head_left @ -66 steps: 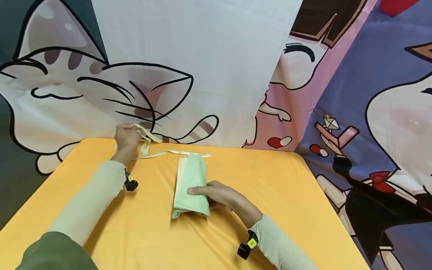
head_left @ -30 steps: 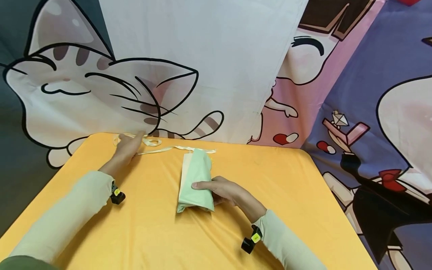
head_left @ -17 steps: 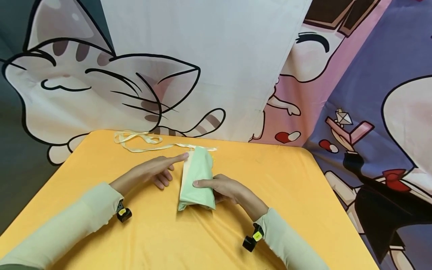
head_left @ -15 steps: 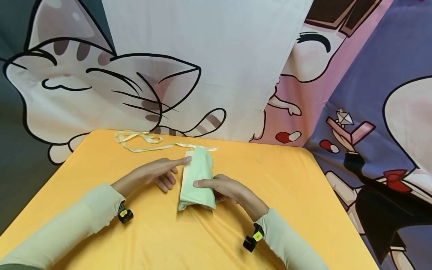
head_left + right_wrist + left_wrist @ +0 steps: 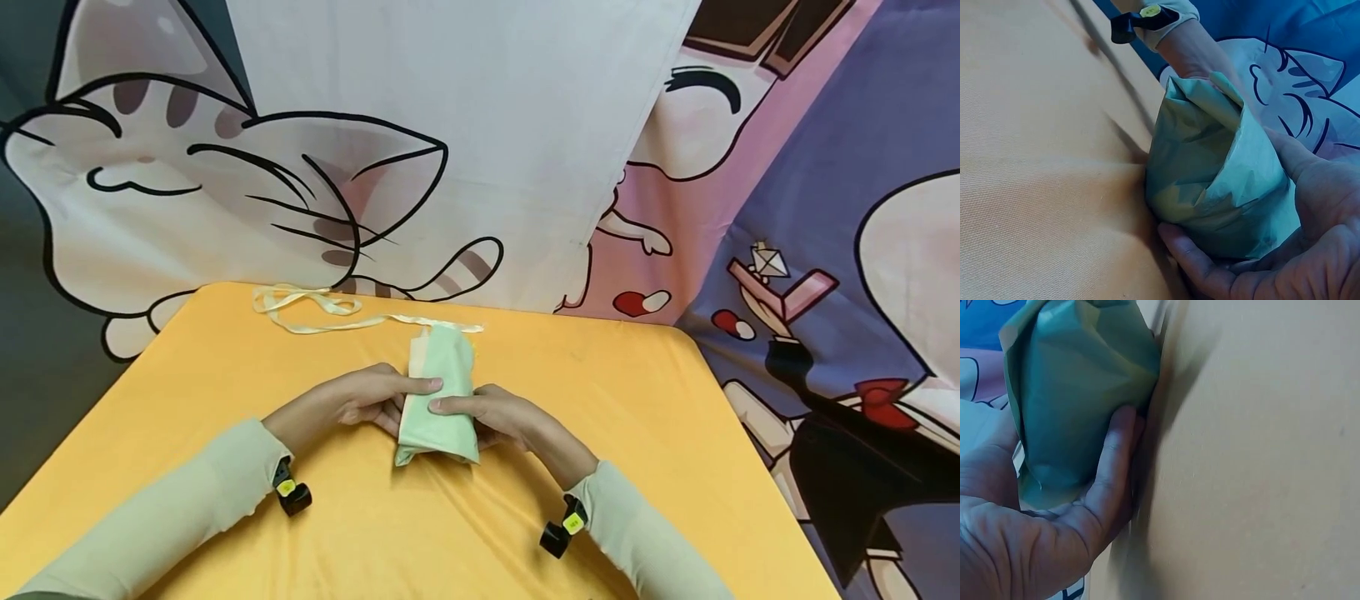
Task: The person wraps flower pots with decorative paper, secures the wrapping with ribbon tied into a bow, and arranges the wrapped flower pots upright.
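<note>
A light green paper-wrapped package (image 5: 435, 435), with a cream strip along its left side, stands out at the middle of the yellow table. My left hand (image 5: 362, 395) grips its left side, thumb laid across the front and fingers around behind. From the other side my right hand (image 5: 504, 418) holds it the same way, its thumb just below the left one. The right wrist view shows the folded, creased near end of the package (image 5: 1210, 169), with fingertips low against it beside the table. What the paper encloses is hidden.
A pale cream ribbon (image 5: 322, 330) lies in loose loops along the back edge of the yellow table (image 5: 600, 417), running to behind the package. Printed cartoon cloth (image 5: 465, 150) hangs close behind the table.
My left hand has let go of the ribbon at the back left, come forward to the package and taken hold of its left side. My right hand keeps its grip.
</note>
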A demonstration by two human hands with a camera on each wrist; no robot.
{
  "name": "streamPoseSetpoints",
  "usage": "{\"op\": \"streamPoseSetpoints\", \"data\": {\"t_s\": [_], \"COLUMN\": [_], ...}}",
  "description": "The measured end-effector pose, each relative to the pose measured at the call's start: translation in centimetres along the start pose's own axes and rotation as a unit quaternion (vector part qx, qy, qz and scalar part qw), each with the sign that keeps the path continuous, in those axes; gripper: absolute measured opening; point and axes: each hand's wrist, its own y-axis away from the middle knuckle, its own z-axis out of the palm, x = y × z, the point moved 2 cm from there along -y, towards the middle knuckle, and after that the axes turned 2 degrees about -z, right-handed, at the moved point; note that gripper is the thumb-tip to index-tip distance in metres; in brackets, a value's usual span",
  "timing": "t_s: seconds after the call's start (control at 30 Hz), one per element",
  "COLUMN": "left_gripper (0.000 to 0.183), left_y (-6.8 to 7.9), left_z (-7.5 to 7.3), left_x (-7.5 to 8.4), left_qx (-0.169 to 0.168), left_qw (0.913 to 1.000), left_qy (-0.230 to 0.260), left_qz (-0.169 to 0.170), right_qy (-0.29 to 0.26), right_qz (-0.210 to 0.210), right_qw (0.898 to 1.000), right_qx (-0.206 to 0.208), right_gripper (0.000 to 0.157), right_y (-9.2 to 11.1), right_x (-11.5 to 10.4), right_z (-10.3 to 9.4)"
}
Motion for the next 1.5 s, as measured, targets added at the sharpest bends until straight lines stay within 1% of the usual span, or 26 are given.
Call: {"op": "streamPoseSetpoints", "data": {"t_s": [0.2,0.3,0.43,0.5,0.57,0.7,0.77,0.83,0.9,0.97,1.0,1.03,1.1,1.17,1.23,1.27,1.33,1.4,1.47,1.5], "left_gripper": [0.058,0.058,0.058,0.058,0.057,0.058,0.058,0.058,0.057,0.057,0.058,0.058,0.058,0.058,0.057,0.058,0.058,0.057,0.057,0.057], "left_y": [0.0,-0.3,-0.4,-0.5,-0.5,-0.6,-0.7,-0.7,-0.8,-0.7,-0.7,-0.6,-0.5,-0.4,-0.3,-0.2,-0.1,0.0,0.1,0.2], "left_z": [0.1,0.3,0.6,0.7,0.8,0.9,0.9,0.9,0.9,0.9,0.8,0.8,0.8,0.7,0.7,0.7,0.7,0.6,0.6,0.5], "left_x": [-0.3,-0.4,-0.3,-0.3,-0.2,-0.1,-0.1,-0.1,-0.2,-0.3,-0.3,-0.4,-0.4,-0.4,-0.4,-0.4,-0.5,-0.6,-0.7,-0.8], "left_qx": [-0.004,-0.007,-0.005,-0.005,-0.003,0.001,0.005,0.007,0.008,0.009,0.009,0.01,0.011,0.014,0.015,0.015,0.016,0.015,0.014,0.014], "left_qw": [1.0,0.9999,1.0,1.0,1.0,1.0,1.0,1.0,0.9999,0.9999,1.0,0.9999,0.9999,0.9999,0.9999,0.9999,0.9999,0.9999,0.9999,0.9999], "left_qy": [0.006,0.007,0.007,0.004,0.001,-0.005,-0.002,0.002,0.006,0.003,0.0,-0.001,-0.004,-0.002,0.0,0.0,0.001,0.003,0.005,0.006], "left_qz": [0.002,-0.003,-0.003,-0.003,-0.003,-0.005,-0.006,-0.006,-0.005,-0.004,-0.003,-0.002,-0.001,0.0,-0.001,-0.001,-0.003,-0.004,-0.003,-0.002], "right_qy": [0.008,0.014,0.032,0.051,0.077,0.107,0.109,0.107,0.118,0.132,0.143,0.161,0.208,0.261,0.317,0.338,0.367,0.396,0.431,0.45], "right_qz": [0.001,0.006,0.007,0.014,0.021,0.032,0.031,0.027,0.011,-0.015,-0.031,-0.053,-0.095,-0.132,-0.165,-0.176,-0.195,-0.206,-0.213,-0.217], "right_qw": [1.0,1.0,0.999,0.997,0.994,0.989,0.988,0.989,0.991,0.991,0.989,0.985,0.97,0.948,0.92,0.909,0.893,0.88,0.864,0.854], "right_qx": [-0.004,-0.008,-0.031,-0.051,-0.07,-0.097,-0.105,-0.095,-0.069,-0.025,0.002,0.028,0.081,0.128,0.161,0.17,0.171,0.161,0.149,0.144], "right_gripper": [0.048,0.052,0.058,0.058,0.056,0.047,0.048,0.052,0.051,0.046,0.043,0.041,0.039,0.038,0.04,0.041,0.045,0.05,0.053,0.053], "right_y": [-0.3,-0.2,0.1,0.3,0.5,0.3,-0.1,-0.7,-1.5,-2.4,-3.0,-3.6,-4.8,-5.9,-7.0,-7.5,-8.4,-9.1,-9.7,-10.0], "right_x": [0.1,0.4,0.5,0.3,-0.1,-0.8,-1.0,-1.0,-0.9,-0.7,-0.6,-0.5,-0.5,-0.6,-0.8,-0.9,-1.2,-1.5,-1.8,-1.9], "right_z": [-0.2,-0.5,-1.3,-2.2,-3.5,-6.8,-8.5,-10.0,-11.2,-12.0,-12.2,-12.4,-12.5,-12.5,-12.3,-12.1,-11.6,-11.0,-10.5,-10.2]}}
